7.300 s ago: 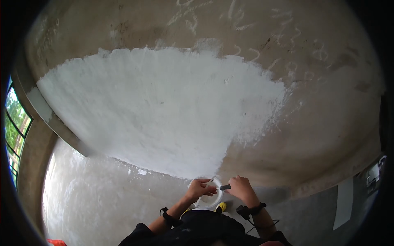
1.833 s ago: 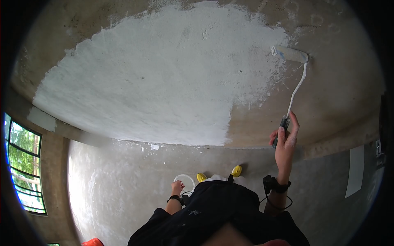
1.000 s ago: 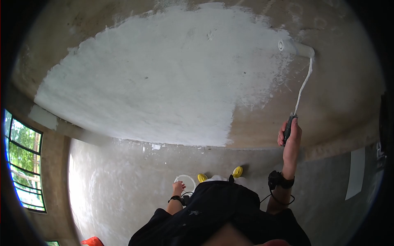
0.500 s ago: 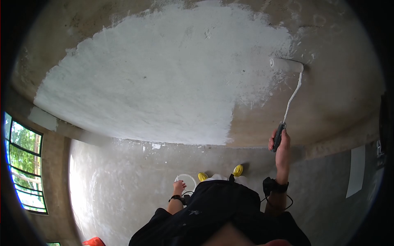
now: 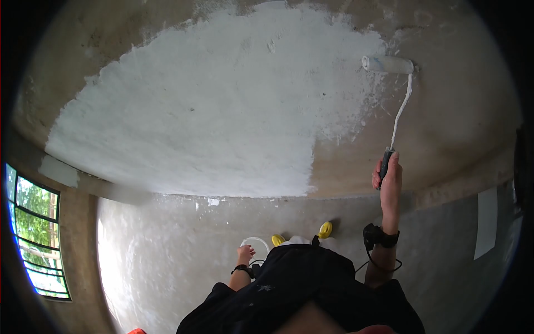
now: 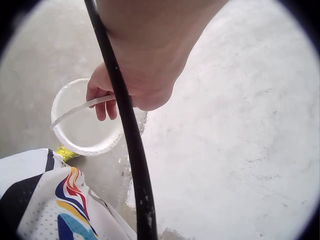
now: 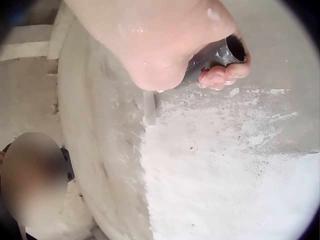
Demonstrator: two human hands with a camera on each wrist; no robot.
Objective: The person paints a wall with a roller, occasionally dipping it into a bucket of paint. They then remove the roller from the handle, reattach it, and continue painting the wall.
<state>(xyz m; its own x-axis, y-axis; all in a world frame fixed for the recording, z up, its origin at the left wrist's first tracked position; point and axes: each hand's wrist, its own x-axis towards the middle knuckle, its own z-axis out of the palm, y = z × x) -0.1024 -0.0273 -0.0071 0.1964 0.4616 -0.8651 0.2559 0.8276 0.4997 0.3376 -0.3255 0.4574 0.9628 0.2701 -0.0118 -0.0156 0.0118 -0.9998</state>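
Note:
In the head view my right hand [image 5: 391, 177] grips the dark handle of a paint roller [image 5: 388, 64]. The roller's white sleeve lies against the wall at the right edge of the white painted patch [image 5: 222, 111]. From the right wrist, curled fingers show round the black roller handle [image 7: 207, 59], while the sleeve itself shows only partly past the hand. Down at the left, my left hand [image 5: 245, 254] holds the white handle [image 6: 75, 110] of a bucket. That bucket [image 6: 90, 150] hangs below the curled fingers, its rim streaked with white.
Bare brownish wall [image 5: 456, 111] surrounds the paint on the right. Grey concrete floor [image 5: 167, 250] runs along the wall's foot, with white splashes near it. Yellow shoes [image 5: 325, 229] stand in front of me. A window [image 5: 38, 228] is at the left, a pale panel [image 5: 486, 224] at the right.
Earlier both hands were together over the bucket with the roller. Since then the right hand has reached to the wall; the roller went down, then up over the last half second. The left hand barely moved.

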